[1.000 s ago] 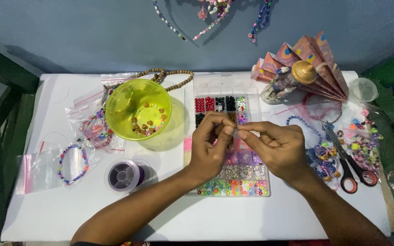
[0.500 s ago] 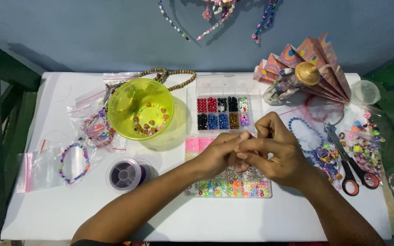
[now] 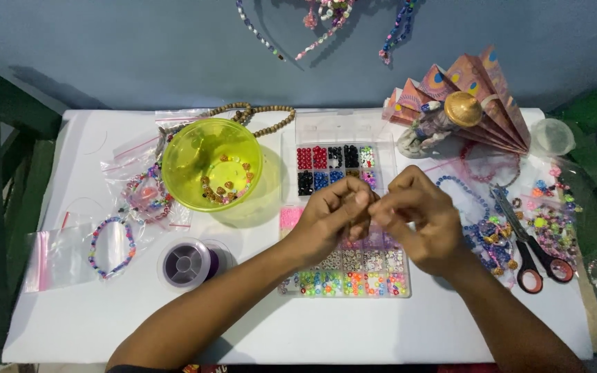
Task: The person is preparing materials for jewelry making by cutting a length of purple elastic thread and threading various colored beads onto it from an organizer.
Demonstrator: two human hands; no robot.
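From the head view, both hands meet over the bead box (image 3: 343, 162) in the middle of the white worktop (image 3: 91, 324). The left hand (image 3: 329, 221) and right hand (image 3: 419, 221) touch at the fingertips, each grip pinched narrow; whatever sits between them is too small to tell. Left of the box stands a yellow-green bowl (image 3: 212, 162) with some beads inside, and nearer the front edge a spool (image 3: 186, 263). A bracelet (image 3: 110, 246) lies far left. Scissors (image 3: 530, 252) lie right of the right hand.
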